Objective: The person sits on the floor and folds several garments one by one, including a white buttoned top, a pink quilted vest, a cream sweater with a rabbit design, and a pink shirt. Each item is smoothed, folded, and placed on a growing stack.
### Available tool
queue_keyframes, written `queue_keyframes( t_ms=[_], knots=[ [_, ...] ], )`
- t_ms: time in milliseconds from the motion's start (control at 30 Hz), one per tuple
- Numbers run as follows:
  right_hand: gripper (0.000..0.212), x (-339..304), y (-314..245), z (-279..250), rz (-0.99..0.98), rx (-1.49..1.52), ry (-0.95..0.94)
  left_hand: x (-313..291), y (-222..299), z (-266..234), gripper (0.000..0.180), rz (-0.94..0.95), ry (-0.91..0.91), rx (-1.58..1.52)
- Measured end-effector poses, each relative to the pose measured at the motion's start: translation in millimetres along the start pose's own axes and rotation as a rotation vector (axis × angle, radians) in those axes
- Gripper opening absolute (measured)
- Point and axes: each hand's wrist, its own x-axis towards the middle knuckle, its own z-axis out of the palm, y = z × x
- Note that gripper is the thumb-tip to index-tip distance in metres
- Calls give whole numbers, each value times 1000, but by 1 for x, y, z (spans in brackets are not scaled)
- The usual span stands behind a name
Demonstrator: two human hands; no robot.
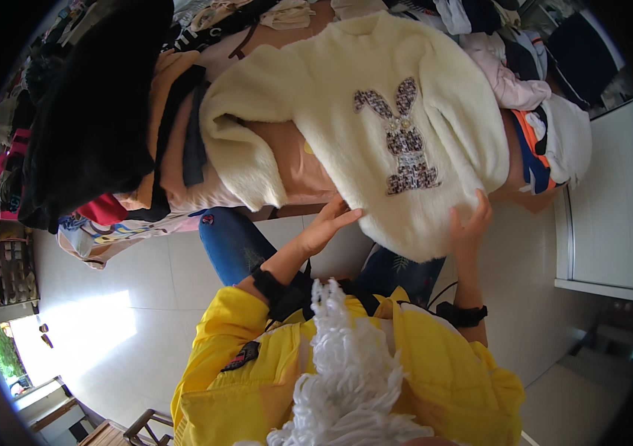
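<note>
Two bare hands are at the lower hem of one garment, and you stand over a low surface heaped with clothing. At far left, a large black fleecy garment [97, 111] hangs over the edge of the heap, with a red cloth [102, 209] showing beneath it and a pale printed fabric [104, 236] drooping lower still. Just right of that lies a stack of tan and peach folded clothes [175, 160] with a dark strip across it.

Your left hand [325, 225] comes next. It is open, fingers extended and lightly spread, palm toward the hem of the cream fluffy sweater with a checked rabbit patch [346, 111]. It lies against the lower left edge of the sweater; whether any fabric is pinched, you cannot tell. A black band [268, 282] sits on that wrist.

The sweater itself is spread flat, front up, over the middle of the pile, its left sleeve folded across the peach fabric and its hem hanging over the near edge toward you.

Your right hand [469, 223] is at the lower right corner of the hem, fingers curled up onto the fabric, grasping the edge. A black band [462, 314] circles that wrist as well.

Further right, a pink garment [513, 88] and an orange, blue and white garment [535, 152] lie bunched. Beyond these stands a white cabinet [602, 215].
</note>
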Motion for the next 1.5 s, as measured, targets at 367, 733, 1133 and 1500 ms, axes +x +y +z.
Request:
queue_keyframes(
  t_ms=[367,733,1133,1500],
  knots=[
    [52,10,42,-22,647,600,-542,-72,42,-24,58,-49,-32,165],
    [45,-37,41,-37,849,479,-805,-127,21,-47,30,-232,462,351],
    [63,43,-103,60,-339,283,-126,-32,72,2,47,712,298,1381],
    [73,101,11,37,-406,-224,-80,38,101,-23,69,722,394,1826]
  ],
)
